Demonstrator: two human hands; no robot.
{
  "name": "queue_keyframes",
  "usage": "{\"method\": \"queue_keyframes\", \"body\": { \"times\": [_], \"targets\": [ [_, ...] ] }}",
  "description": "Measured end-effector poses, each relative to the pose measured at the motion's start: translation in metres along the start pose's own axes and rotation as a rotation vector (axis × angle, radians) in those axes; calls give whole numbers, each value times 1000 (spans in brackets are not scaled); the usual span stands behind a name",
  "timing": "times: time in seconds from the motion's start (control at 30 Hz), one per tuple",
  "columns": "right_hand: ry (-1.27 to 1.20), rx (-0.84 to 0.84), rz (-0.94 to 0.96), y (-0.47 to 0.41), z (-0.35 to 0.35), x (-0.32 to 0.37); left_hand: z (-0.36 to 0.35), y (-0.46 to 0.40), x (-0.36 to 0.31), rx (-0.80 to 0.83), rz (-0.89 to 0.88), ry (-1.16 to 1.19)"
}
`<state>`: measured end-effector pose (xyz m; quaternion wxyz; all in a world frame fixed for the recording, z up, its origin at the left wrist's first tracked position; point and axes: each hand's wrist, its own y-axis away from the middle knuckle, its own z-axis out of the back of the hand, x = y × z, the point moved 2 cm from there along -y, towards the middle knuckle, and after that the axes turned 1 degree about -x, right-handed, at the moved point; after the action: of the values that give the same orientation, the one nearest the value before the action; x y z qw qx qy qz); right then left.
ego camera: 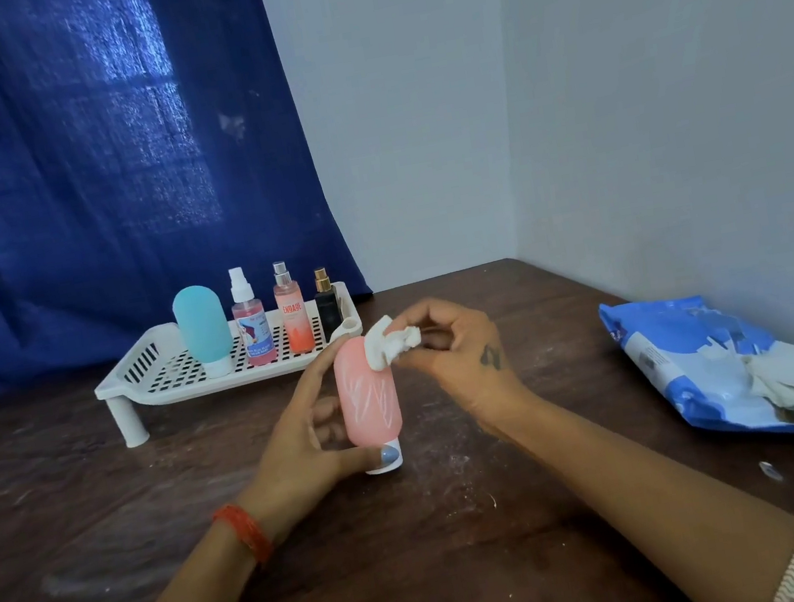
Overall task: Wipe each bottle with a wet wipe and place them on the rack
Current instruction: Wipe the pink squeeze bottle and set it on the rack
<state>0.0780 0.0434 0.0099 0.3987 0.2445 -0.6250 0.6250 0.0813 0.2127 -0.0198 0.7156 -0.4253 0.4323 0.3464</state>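
Four bottles already stand on the white rack (162, 377), and you're on the last: your left hand (298, 446) grips the pink squeeze bottle (369, 404) just above the table (425, 556) while your right hand (449, 349) pinches the crumpled wet wipe (389, 346) against its top.

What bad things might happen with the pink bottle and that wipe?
The pink bottle stands on its small white cap, steadied only by the left hand, so a hard rub might tip it. The wet wipe is bunched small in the right hand, so it may miss spots.
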Motion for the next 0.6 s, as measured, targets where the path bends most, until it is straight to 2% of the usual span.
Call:
{"method": "queue_keyframes", "body": {
  "times": [0.1,0.23,0.37,0.6],
  "targets": [
    [305,-16,239,0,-1,-3,0,0,-1,7,-1,8],
    [440,31,439,1,2,-4,0,0,-1,3,-2,14],
    [504,135,472,3,1,-2,1,-1,2,-6,1,31],
    [532,56,326,1,5,-6,0,-2,1,-11,12,-1]
  ]
}}
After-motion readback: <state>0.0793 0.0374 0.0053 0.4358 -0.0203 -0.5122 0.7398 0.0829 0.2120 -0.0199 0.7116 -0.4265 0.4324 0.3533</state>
